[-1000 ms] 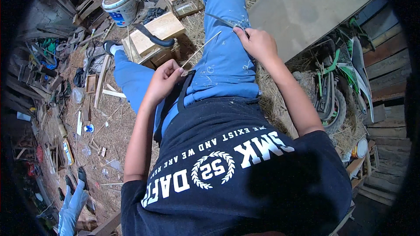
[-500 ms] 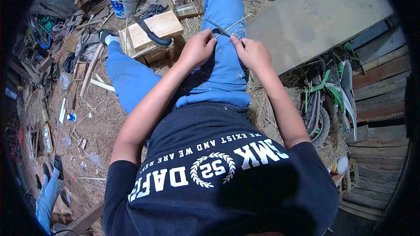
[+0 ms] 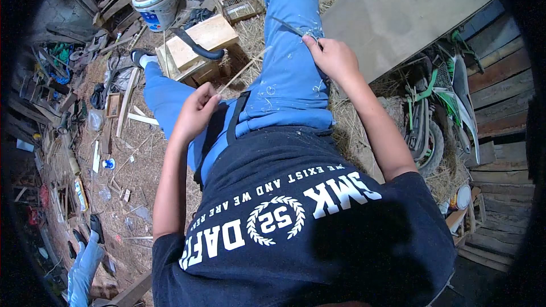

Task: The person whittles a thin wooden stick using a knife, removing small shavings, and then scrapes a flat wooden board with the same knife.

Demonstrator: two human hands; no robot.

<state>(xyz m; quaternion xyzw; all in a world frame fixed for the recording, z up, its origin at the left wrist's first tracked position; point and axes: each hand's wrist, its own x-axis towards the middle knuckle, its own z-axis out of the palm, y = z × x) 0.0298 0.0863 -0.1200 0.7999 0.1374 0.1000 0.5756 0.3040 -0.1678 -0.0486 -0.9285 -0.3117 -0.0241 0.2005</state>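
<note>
Pale, thin bamboo strip (image 3: pixel 242 74) slants from the closed fingers of the left hand (image 3: pixel 196 108) over the blue-trousered thigh (image 3: pixel 287 79), clear of the wooden box (image 3: pixel 199 45) beyond. The right hand (image 3: pixel 335 59) grips a dark blade (image 3: pixel 287 25). Half a second ago the hands met; now they sit apart.

Right hand (image 3: pixel 334 57) hides the handle of the blade (image 3: pixel 287 25); grip unreadable. Thin stick (image 3: pixel 242 74) ends inside left hand (image 3: pixel 196 108). White bucket (image 3: pixel 154 1) contents too blurred. Floor clutter (image 3: pixel 68 136) too small to identify.
</note>
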